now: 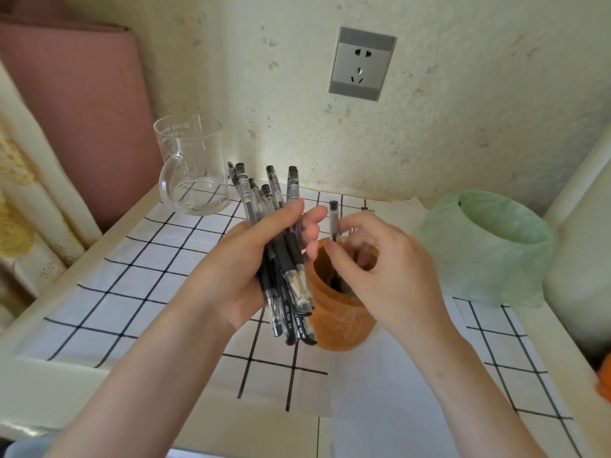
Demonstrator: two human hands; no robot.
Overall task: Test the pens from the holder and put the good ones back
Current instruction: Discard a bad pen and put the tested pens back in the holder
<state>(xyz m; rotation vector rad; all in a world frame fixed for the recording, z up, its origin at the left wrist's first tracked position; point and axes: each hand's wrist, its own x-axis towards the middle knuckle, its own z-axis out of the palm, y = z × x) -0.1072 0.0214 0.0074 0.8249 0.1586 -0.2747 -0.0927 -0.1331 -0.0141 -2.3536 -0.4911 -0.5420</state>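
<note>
Here, a bundle of pens (291, 256) is gripped in the left hand (241, 272), the fingers and thumb being curled firmly round the dark grips in the middle of the bundle. The black back ends are fanned upward toward the wall, and the clear capped ends are pointed down toward the near edge of the desk (49, 385). A single pen (333, 219) is pinched upright between the thumb and curled fingers of the right hand (383, 272), directly over the mouth of the holder (340, 315). The lower end of that pen is hidden by the fingers, so it cannot be told whether it reaches inside. The holder, a rounded orange-brown pot, is stood upright near the middle of the desk, on a white sheet of paper (380, 375) laid over a checked cloth (132, 276). Something dark can be made out inside it, too shadowed to be named. A glass mug (195, 173) is set at the far left corner, and a pale green plastic bag (489, 249) is placed toward the far right edge. A grey socket (362, 64) is fixed to the wall above.
</note>
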